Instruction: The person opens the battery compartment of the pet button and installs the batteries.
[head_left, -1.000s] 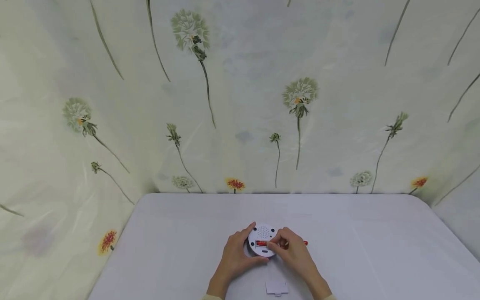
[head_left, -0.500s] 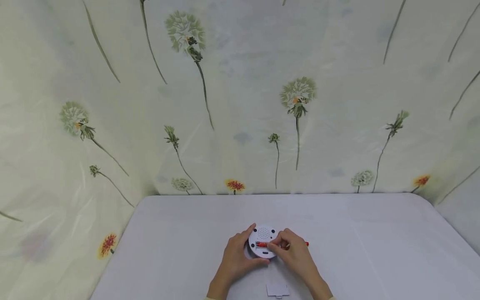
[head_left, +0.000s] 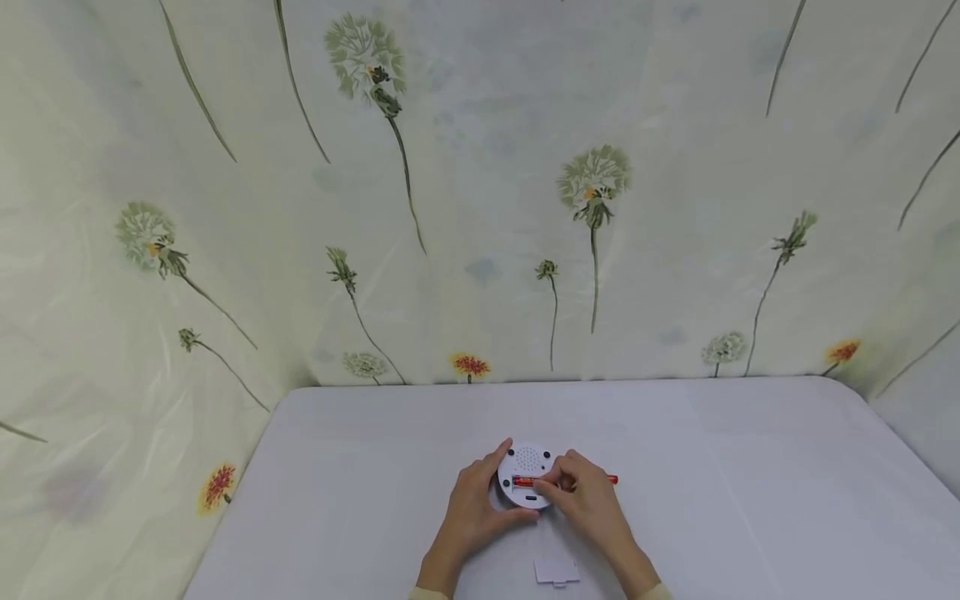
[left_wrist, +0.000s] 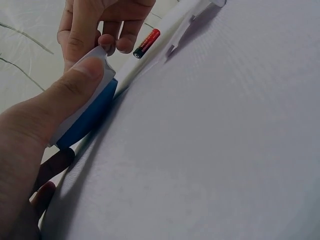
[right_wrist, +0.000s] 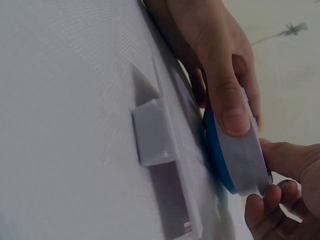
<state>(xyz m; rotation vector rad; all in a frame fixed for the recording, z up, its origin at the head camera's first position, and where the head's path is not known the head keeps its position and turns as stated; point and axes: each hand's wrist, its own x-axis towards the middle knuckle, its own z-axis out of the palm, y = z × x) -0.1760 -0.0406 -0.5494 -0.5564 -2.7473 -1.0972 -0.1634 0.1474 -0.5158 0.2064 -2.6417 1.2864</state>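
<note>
My left hand (head_left: 474, 500) grips a round white device (head_left: 527, 460) by its rim, fingers and thumb on opposite sides. Speaker holes, dark feet and a battery compartment show on its upturned face; its lower part is blue in the left wrist view (left_wrist: 90, 112). A red battery (head_left: 522, 481) lies along the compartment. Thumb and forefinger of my right hand (head_left: 592, 498) pinch at the battery's right end, covering it. Another battery (left_wrist: 147, 43), red with a dark end, lies on the table beyond my right fingers.
A white battery cover (head_left: 557, 572) with a small tab lies on the white table (head_left: 360, 467) in front of the device, between my forearms. In the right wrist view the cover (right_wrist: 155, 132) stands close to the device. A flowered curtain (head_left: 480, 208) hangs behind the table.
Both hands stay at the device with almost no movement. The view shifts slightly, and a little more of the battery in the compartment shows beside my right fingers.
</note>
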